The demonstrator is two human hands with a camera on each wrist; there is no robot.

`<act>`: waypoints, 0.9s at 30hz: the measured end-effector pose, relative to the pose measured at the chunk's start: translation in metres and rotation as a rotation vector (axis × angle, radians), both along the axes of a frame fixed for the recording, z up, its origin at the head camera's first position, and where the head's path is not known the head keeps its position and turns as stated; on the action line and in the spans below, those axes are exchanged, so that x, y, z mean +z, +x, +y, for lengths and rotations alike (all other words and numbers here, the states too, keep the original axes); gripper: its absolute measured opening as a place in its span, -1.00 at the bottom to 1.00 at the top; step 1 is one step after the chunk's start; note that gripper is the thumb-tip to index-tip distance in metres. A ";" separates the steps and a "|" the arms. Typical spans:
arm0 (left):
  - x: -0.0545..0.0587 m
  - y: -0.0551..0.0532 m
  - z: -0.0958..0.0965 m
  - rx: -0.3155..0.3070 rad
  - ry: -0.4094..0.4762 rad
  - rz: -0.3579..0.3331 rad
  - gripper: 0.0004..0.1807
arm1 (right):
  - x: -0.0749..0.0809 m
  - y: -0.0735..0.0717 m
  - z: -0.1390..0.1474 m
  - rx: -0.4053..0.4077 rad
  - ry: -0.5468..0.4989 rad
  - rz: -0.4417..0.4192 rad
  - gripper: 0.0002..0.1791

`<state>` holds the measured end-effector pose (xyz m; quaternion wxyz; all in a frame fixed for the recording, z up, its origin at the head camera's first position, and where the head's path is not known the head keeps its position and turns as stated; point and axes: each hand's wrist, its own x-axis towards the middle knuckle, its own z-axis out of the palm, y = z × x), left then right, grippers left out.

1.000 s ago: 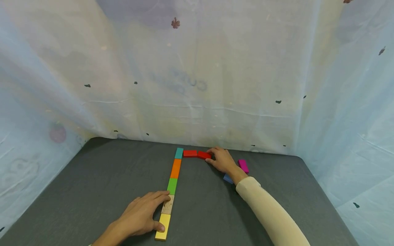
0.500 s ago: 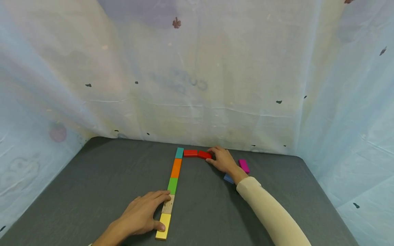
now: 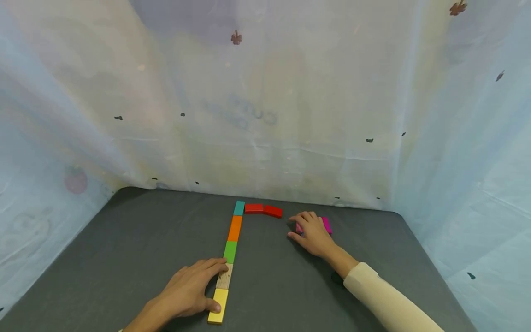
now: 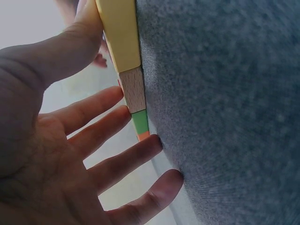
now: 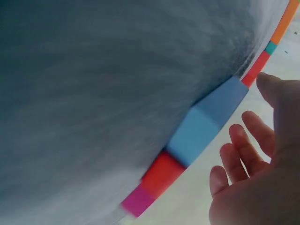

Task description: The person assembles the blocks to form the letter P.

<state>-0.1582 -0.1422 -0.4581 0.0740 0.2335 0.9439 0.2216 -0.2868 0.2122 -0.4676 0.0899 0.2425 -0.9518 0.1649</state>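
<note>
My left hand (image 3: 186, 288) lies beside a row of flat blocks, thumb on the yellow block (image 3: 222, 297) and index fingertip on the bare wooden block (image 3: 224, 279). Beyond these run a green block (image 3: 230, 252), an orange block (image 3: 234, 228) and a teal block (image 3: 238, 208). From the teal end two red blocks, one straight (image 3: 254, 209) and one angled (image 3: 273, 211), extend right. My right hand (image 3: 313, 236), fingers relaxed, hovers over loose blocks: a magenta one (image 3: 327, 225), a pinkish one (image 3: 298, 228), and, in the right wrist view, blue (image 5: 197, 133) and red (image 5: 164, 173) ones.
The blocks lie on a dark grey cloth-covered surface (image 3: 166, 230). A pale translucent patterned curtain (image 3: 265, 161) hangs behind its back edge and down both sides. The right forearm's cream sleeve (image 3: 390, 295) crosses the right part of the surface.
My right hand has let go of the angled red block and moved right and nearer, over the loose blocks. My left hand stays on the yellow and wooden blocks. The head view has shifted slightly.
</note>
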 end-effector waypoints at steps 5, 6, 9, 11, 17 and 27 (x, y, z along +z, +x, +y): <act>-0.002 0.000 -0.001 0.011 -0.008 -0.020 -0.02 | -0.005 0.017 0.021 -0.017 -0.012 0.000 -0.55; -0.002 0.000 -0.001 0.014 -0.010 -0.023 -0.02 | -0.005 0.019 0.024 -0.023 -0.008 0.006 -0.56; -0.002 -0.001 -0.002 0.024 -0.014 -0.030 -0.01 | -0.007 0.022 0.031 -0.029 -0.012 0.012 -0.55; -0.002 -0.001 -0.003 0.026 -0.020 -0.028 -0.01 | -0.007 0.022 0.032 -0.022 -0.017 0.020 -0.55; -0.001 -0.001 -0.002 0.022 -0.011 -0.012 -0.03 | -0.005 0.008 0.027 -0.018 -0.037 0.023 -0.49; -0.001 -0.002 0.001 0.015 -0.010 -0.024 -0.01 | -0.008 -0.010 0.035 -0.041 -0.020 -0.037 -0.50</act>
